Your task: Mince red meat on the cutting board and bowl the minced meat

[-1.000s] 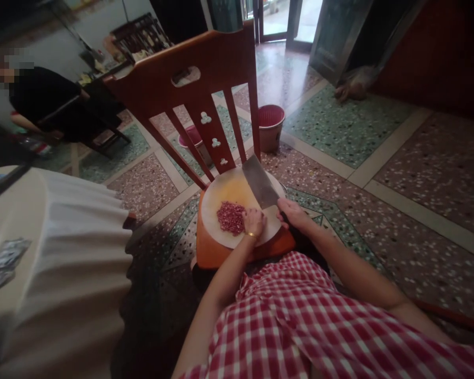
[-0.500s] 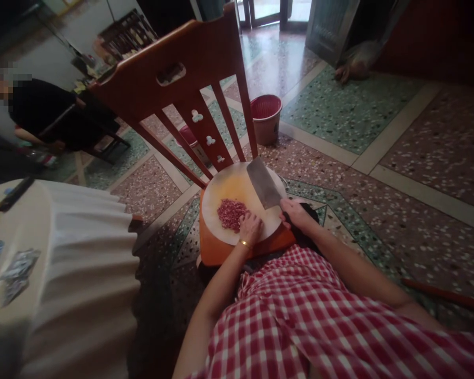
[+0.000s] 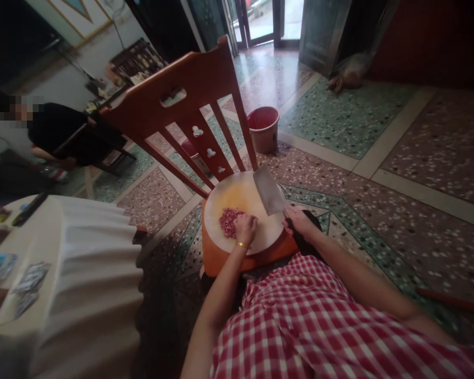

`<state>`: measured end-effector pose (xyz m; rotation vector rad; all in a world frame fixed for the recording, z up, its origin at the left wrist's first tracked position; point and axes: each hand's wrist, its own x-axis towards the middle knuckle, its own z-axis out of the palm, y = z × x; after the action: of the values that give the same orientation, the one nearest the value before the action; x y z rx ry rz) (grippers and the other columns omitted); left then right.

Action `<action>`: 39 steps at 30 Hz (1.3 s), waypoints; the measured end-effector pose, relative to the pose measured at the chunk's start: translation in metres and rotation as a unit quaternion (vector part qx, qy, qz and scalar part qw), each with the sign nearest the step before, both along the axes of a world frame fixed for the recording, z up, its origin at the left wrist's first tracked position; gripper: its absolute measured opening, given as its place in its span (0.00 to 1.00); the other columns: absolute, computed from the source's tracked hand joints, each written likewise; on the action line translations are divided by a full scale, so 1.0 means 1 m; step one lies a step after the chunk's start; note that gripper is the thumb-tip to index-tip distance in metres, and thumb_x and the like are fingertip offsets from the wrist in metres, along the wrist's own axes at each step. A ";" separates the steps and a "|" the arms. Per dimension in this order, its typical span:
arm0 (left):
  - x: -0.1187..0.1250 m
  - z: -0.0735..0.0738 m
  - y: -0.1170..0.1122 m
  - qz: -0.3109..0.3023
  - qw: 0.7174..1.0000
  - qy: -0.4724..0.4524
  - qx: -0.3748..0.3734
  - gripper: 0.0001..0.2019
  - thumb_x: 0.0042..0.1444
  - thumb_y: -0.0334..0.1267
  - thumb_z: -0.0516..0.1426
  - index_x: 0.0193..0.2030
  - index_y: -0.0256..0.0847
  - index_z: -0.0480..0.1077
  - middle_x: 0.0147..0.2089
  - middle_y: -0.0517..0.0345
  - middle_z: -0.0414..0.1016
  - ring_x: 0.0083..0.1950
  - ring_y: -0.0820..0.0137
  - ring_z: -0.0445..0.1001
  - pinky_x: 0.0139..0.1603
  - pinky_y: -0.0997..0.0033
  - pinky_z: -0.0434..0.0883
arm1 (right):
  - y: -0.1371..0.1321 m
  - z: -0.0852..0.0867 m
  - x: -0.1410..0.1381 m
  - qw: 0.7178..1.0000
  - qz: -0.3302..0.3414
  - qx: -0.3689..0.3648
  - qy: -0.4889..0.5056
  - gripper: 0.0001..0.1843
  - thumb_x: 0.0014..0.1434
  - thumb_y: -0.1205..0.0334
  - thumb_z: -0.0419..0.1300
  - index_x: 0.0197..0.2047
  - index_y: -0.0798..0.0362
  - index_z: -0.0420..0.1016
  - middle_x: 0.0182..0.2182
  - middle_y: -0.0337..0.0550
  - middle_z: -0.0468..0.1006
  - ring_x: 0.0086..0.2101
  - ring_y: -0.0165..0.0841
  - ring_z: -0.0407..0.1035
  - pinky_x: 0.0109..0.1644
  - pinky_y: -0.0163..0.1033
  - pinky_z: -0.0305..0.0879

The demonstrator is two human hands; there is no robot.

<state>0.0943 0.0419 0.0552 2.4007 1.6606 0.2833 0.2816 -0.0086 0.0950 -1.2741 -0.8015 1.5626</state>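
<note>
Left hand newly curled tighter, touching chopped dark-red meat at its left; grip unclear. Right hand grasps broad grey metal cleaver, blade clear: seemingly gathering, not cutting.

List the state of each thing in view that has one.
Chair: upright
Board: lying on chair seat
Meat: finely chopped, heaped
Cleaver: blade over board, contact unclear
Left hand: curled, at meat
Right hand: closed round cleaver handle
Right bin: upright, open-topped
Table: cloth-covered
</note>
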 end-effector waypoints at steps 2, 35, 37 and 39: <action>-0.020 0.010 0.002 0.053 0.998 -0.018 0.035 0.10 0.56 0.38 0.47 0.37 0.44 0.69 0.39 0.54 0.70 0.45 0.64 0.62 0.48 0.60 0.56 | 0.006 -0.008 -0.016 1.000 0.021 -0.010 0.020 0.17 0.55 0.44 0.47 0.29 0.50 0.55 0.15 0.28 0.62 0.10 0.22 0.54 0.11 0.28 0.52; -0.060 -0.009 -0.024 -0.084 0.978 0.135 0.132 0.26 0.57 0.38 0.45 0.62 0.59 0.41 0.66 0.60 0.40 0.67 0.62 0.38 0.63 0.48 0.42 | 0.022 -0.010 -0.048 0.953 0.213 -0.215 0.030 0.27 0.60 0.43 0.38 0.18 0.52 0.55 0.08 0.32 0.54 0.09 0.23 0.50 0.11 0.28 0.51; -0.061 -0.008 -0.022 -0.101 0.976 0.140 0.130 0.26 0.57 0.37 0.45 0.61 0.60 0.42 0.66 0.61 0.41 0.66 0.62 0.39 0.62 0.48 0.42 | 0.020 -0.006 -0.046 0.948 0.228 -0.222 0.022 0.27 0.60 0.44 0.38 0.19 0.52 0.56 0.08 0.32 0.55 0.09 0.23 0.50 0.11 0.28 0.51; -0.063 -0.004 -0.017 -0.103 0.976 0.147 0.123 0.27 0.57 0.35 0.46 0.61 0.60 0.42 0.66 0.60 0.41 0.66 0.61 0.39 0.62 0.47 0.42 | 0.018 0.000 -0.042 0.946 0.240 -0.218 0.019 0.25 0.60 0.45 0.39 0.20 0.52 0.56 0.09 0.32 0.56 0.09 0.23 0.50 0.11 0.28 0.51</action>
<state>0.0309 0.0252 0.0510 2.8964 1.5450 0.1085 0.2393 0.0091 0.0951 -1.4183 -0.8066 2.2468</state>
